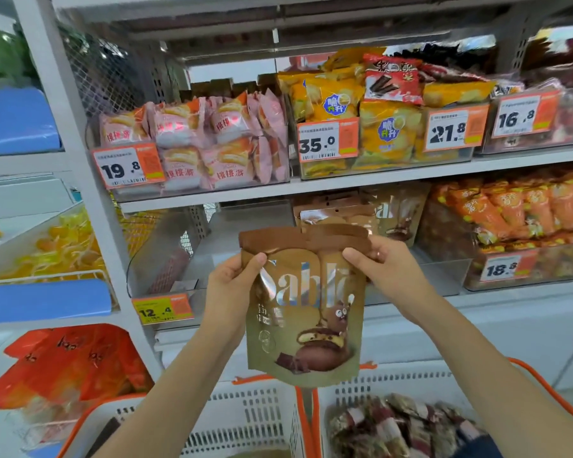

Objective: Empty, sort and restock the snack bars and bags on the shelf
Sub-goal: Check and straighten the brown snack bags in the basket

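Observation:
A brown and olive snack bag (303,325) with a cartoon animal hangs upright in front of the lower shelf. My left hand (232,285) pinches its upper left edge. My right hand (384,264) pinches the upper right corner. More bags of the same kind (354,209) stand at the back of the lower shelf behind it. Left of them, a clear bin (166,259) with a 12.4 price tag holds almost nothing.
Two white baskets with orange rims sit below: the left basket (245,414), and the right basket (411,378) holding small wrapped snack bars (394,428). Pink packs (212,143), yellow chip bags (377,127) and orange packs (526,209) fill other bins. Red bags (70,361) lie lower left.

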Tool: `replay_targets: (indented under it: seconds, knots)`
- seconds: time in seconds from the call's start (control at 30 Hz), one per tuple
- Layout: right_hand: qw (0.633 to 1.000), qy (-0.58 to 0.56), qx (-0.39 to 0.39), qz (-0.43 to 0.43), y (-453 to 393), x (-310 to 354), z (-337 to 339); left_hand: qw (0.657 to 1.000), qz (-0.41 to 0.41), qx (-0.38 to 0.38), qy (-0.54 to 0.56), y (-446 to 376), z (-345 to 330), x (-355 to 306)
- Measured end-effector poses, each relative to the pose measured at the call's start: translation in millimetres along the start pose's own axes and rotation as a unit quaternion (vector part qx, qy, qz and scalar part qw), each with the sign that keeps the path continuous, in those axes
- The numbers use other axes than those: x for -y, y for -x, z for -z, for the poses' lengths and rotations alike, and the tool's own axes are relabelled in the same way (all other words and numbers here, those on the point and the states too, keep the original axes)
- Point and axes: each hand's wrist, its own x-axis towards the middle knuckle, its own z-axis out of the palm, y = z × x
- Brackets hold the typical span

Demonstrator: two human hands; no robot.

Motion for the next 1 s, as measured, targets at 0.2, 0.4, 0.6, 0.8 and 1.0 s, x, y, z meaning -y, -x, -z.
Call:
replay_targets:
  seconds: [0.2,0.4,0.6,0.8,1.0]
  knots:
    - [0.996,0.047,-0.072,-0.03,-12.8,-14.5,29.0,0.998,0.001,0.052,-0.036,-6.8,-30.1,8.2]
    - [0.989,0.104,-0.098,-0.026,-1.2,-24.2,68.9,0.969,0.079,0.217,-0.085,-0.7,-49.2,33.8]
    - [0.956,0.252,-0.142,-0.047,-1.1,-29.4,131.2,0.959,-0.055,0.2,-0.194,-5.3,-110.3,25.8]
    - [0.947,0.197,-0.255,0.015,-54.1,-8.6,183.2,0.907,-0.271,0.131,-0.294,-62.2,-185.7,-16.9]
    - [0.945,0.11,-0.295,0.088,-101.4,-21.1,185.4,0.821,-0.457,0.005,-0.342,-96.5,-215.7,-13.3]
